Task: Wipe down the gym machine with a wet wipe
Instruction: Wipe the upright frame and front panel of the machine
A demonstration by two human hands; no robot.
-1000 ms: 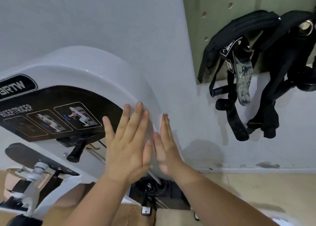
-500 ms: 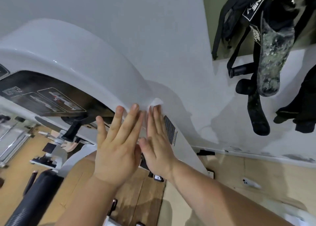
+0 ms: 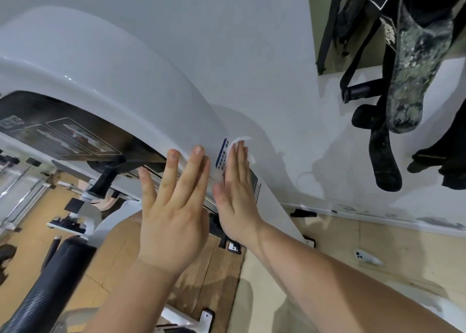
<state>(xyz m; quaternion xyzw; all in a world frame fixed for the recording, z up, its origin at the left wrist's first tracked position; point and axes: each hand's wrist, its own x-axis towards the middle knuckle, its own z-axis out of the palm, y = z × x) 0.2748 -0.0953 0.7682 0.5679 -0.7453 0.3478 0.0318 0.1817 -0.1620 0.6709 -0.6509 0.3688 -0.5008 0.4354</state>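
**A:** Where's the wipe (image 3: 243, 139)?

**B:** Pinned flat against the white machine (image 3: 113, 85) under the right hand (image 3: 237, 199). Only a white edge shows, at 12 o'clock off the fingertips, plus a corner at 3 o'clock.

**A:** And how is that hand set?

**B:** It is flat, with the fingers straight and close together, pressing the wipe on a blue-edged label (image 3: 221, 157).

**A:** And the left hand (image 3: 171, 214)?

**B:** It sits just at 9 o'clock of the right one. It is flat too, with the fingers straight and slightly spread, their tips on the machine's rim. It holds nothing.

**A:** What's around them?

**B:** A black panel (image 3: 63, 131) with diagrams is at 9 o'clock. A black roller (image 3: 45, 282) is at 8 o'clock. Black straps (image 3: 384, 156) hang on the wall (image 3: 252, 42) at 2 o'clock. A phone (image 3: 363, 255) lies on the floor (image 3: 390, 237) at 4 o'clock.
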